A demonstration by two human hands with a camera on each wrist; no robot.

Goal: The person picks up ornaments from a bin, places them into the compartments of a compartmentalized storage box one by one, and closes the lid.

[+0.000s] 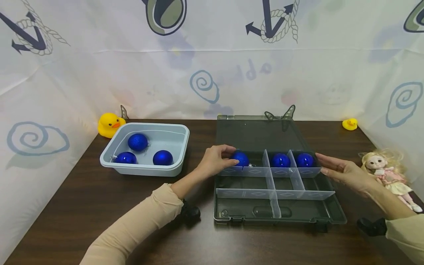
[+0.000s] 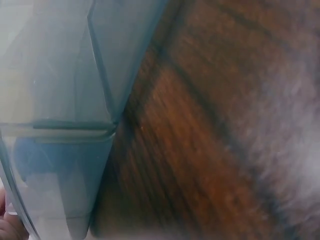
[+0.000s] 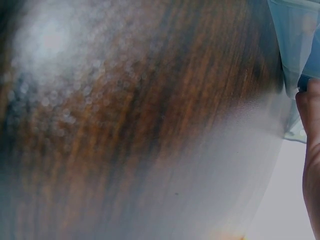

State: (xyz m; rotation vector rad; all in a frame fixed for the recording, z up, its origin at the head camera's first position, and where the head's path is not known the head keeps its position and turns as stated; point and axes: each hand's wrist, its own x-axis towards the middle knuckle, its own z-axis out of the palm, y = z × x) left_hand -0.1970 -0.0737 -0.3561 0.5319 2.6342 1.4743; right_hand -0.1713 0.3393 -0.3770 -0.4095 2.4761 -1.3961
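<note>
In the head view, my left hand holds a blue Christmas ball between thumb and fingers, at the back-left compartment of a grey see-through divided box. Two more blue balls, a middle one and a right one, sit in separate compartments of the same back row. At the box's right side is my right hand, fingers extended along the wall near the back corner. The right wrist view catches part of this hand against the box wall. The lid lies back.
A pale blue tub on the left contains three blue balls. Behind it stands a large yellow duck; a smaller duck is at the back right. A doll leans by the right edge of the dark wooden table.
</note>
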